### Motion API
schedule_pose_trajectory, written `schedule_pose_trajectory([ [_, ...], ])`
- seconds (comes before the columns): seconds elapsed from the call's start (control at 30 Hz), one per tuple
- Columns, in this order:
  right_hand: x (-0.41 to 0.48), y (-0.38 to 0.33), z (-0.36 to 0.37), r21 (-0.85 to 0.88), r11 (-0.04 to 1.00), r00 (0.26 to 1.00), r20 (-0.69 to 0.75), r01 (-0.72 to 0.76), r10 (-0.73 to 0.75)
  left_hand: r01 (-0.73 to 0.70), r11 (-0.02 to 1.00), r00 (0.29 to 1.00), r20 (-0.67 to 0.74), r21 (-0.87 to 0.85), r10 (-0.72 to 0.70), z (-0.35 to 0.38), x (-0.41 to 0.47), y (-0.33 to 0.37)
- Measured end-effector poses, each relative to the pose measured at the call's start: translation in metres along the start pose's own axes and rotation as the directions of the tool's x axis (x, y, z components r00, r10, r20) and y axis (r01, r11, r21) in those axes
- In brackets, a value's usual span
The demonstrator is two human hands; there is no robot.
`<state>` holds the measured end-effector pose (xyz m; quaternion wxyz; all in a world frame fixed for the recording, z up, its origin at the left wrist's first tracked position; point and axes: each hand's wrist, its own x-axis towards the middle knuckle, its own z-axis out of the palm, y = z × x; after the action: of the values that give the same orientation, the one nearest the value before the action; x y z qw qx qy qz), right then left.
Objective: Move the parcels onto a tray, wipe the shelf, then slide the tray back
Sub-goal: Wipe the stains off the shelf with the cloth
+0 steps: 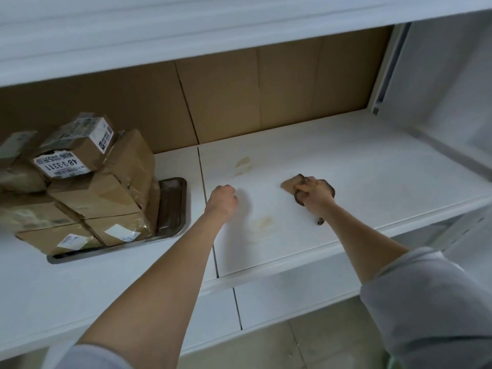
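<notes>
Several brown cardboard parcels (90,193) are stacked on a metal tray (173,206) at the left of the white shelf (359,166). My right hand (315,191) is shut on a brown cloth (290,184) with a dark patterned edge, pressed onto the shelf surface right of centre. My left hand (223,199) rests as a closed fist on the shelf, just right of the tray, holding nothing. Yellowish stains mark the shelf: one (243,163) behind my hands, another (262,226) near my left wrist.
Brown cardboard panels (226,102) line the back of the shelf. Another white shelf board (186,30) hangs low overhead. A white upright (386,67) and side wall bound the right end. A seam (206,198) splits the shelf boards beside the tray.
</notes>
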<state>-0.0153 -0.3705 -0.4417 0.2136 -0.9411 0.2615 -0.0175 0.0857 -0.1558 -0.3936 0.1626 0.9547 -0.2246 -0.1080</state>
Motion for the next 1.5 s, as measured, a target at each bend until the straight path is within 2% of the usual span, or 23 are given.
schedule_pose_trajectory([
  [0.07, 0.000, -0.014, 0.008, 0.003, 1.000, 1.000, 0.008, 0.027, -0.027, 0.004, 1.000, 1.000, 0.002, 0.010, -0.004, 0.001, -0.006, -0.004],
  [0.13, -0.007, -0.040, 0.015, 0.082, 0.992, 0.993, 0.064, 0.098, -0.104, 0.005, 1.000, 1.000, -0.006, 0.014, -0.005, 0.002, -0.011, -0.006],
  [0.2, -0.023, -0.069, 0.022, 0.208, 0.956, 0.964, 0.120, 0.208, -0.236, 0.011, 1.000, 1.000, -0.025, 0.005, -0.011, 0.004, -0.017, -0.003],
  [0.27, -0.044, -0.087, 0.037, 0.350, 0.906, 0.947, 0.125, 0.238, -0.296, 0.017, 1.000, 0.999, -0.045, -0.006, -0.017, 0.007, -0.024, 0.003],
  [0.37, -0.080, -0.094, 0.041, 0.360, 0.873, 0.894, 0.179, 0.330, -0.411, -0.011, 1.000, 0.999, -0.045, -0.019, 0.010, 0.010, -0.032, 0.015],
  [0.43, -0.093, -0.085, 0.036, 0.404, 0.864, 0.867, 0.262, 0.300, -0.424, -0.031, 0.999, 0.999, -0.039, -0.016, 0.030, 0.011, -0.038, 0.026],
  [0.5, -0.096, -0.063, 0.027, 0.437, 0.863, 0.896, 0.231, 0.253, -0.380, -0.036, 0.999, 0.998, -0.048, -0.016, 0.036, 0.010, -0.045, 0.035],
  [0.57, -0.099, -0.034, 0.013, 0.443, 0.875, 0.958, 0.107, 0.194, -0.266, -0.034, 0.999, 0.998, -0.044, -0.016, 0.034, 0.010, -0.052, 0.038],
  [0.67, -0.094, 0.010, -0.005, 0.286, 0.938, 0.980, -0.076, 0.196, -0.182, -0.019, 1.000, 1.000, -0.014, -0.004, 0.019, 0.010, -0.061, 0.034],
  [0.77, -0.081, 0.030, -0.007, 0.118, 0.992, 0.994, -0.098, -0.039, 0.051, 0.002, 1.000, 1.000, 0.003, 0.013, -0.002, 0.008, -0.070, 0.025],
  [0.8, -0.079, 0.027, -0.005, 0.042, 0.996, 0.992, -0.093, -0.080, 0.084, 0.014, 1.000, 1.000, 0.004, 0.020, -0.014, 0.008, -0.072, 0.022],
  [0.87, -0.082, 0.003, 0.001, 0.002, 1.000, 1.000, -0.022, 0.020, -0.020, 0.030, 0.999, 1.000, 0.005, 0.029, -0.031, 0.006, -0.074, 0.015],
  [0.93, -0.092, -0.031, 0.011, 0.130, 0.967, 0.970, 0.077, 0.219, -0.230, 0.036, 0.999, 0.999, 0.007, 0.028, -0.036, 0.007, -0.074, 0.012],
  [1.07, -0.120, -0.075, 0.038, 0.298, 0.895, 0.907, 0.159, 0.332, -0.389, 0.013, 1.000, 1.000, -0.001, 0.014, -0.013, 0.009, -0.075, 0.024],
  [1.13, -0.132, -0.076, 0.033, 0.418, 0.861, 0.890, 0.213, 0.291, -0.404, -0.016, 1.000, 1.000, 0.008, -0.002, 0.016, 0.011, -0.075, 0.035],
  [1.2, -0.139, -0.063, 0.024, 0.451, 0.857, 0.901, 0.214, 0.250, -0.376, -0.039, 0.999, 0.999, 0.017, -0.007, 0.039, 0.011, -0.076, 0.047],
  [1.37, -0.139, 0.000, -0.013, 0.338, 0.928, 0.987, -0.007, 0.155, -0.163, -0.091, 0.996, 0.996, 0.023, -0.002, 0.091, 0.013, -0.076, 0.064],
  [1.5, -0.123, 0.059, -0.037, 0.171, 0.978, 0.980, -0.138, -0.122, 0.146, -0.091, 0.996, 0.995, 0.041, 0.011, 0.090, 0.015, -0.077, 0.062],
])
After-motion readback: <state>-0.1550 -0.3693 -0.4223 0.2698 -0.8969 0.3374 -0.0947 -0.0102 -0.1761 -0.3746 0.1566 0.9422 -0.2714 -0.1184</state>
